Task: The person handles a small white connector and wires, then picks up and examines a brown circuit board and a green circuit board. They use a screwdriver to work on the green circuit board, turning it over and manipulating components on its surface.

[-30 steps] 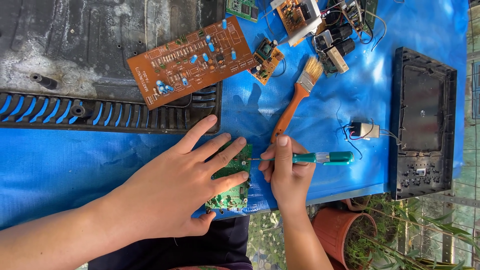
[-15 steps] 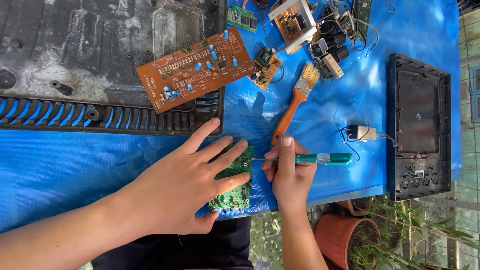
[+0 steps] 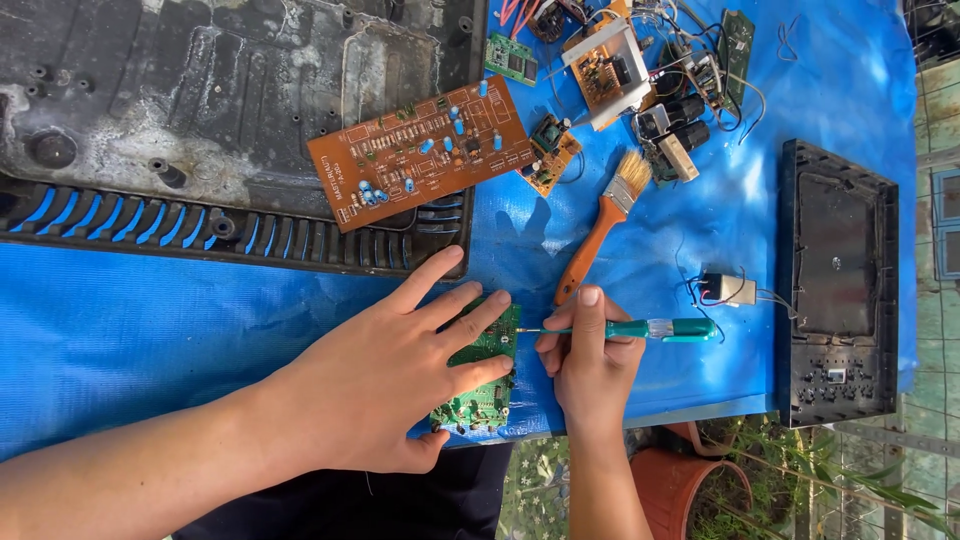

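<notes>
My left hand (image 3: 385, 375) lies flat with fingers spread on a small green circuit board (image 3: 484, 392) near the table's front edge, covering most of it. My right hand (image 3: 590, 365) grips a green-handled screwdriver (image 3: 655, 329), index finger along the shaft, with the tip touching the green board's right edge. A paintbrush with an orange wooden handle (image 3: 600, 232) lies just beyond the right hand on the blue tarp (image 3: 150, 320).
A large black plastic casing (image 3: 200, 120) fills the far left, with a long brown circuit board (image 3: 430, 150) on its edge. Several small boards, wires and components (image 3: 640, 80) lie at the far centre. A black rectangular frame (image 3: 838, 285) sits right. A terracotta pot (image 3: 690, 480) stands below the table.
The view has shifted slightly. Both hands stay on the green board and screwdriver, with hardly any movement.
</notes>
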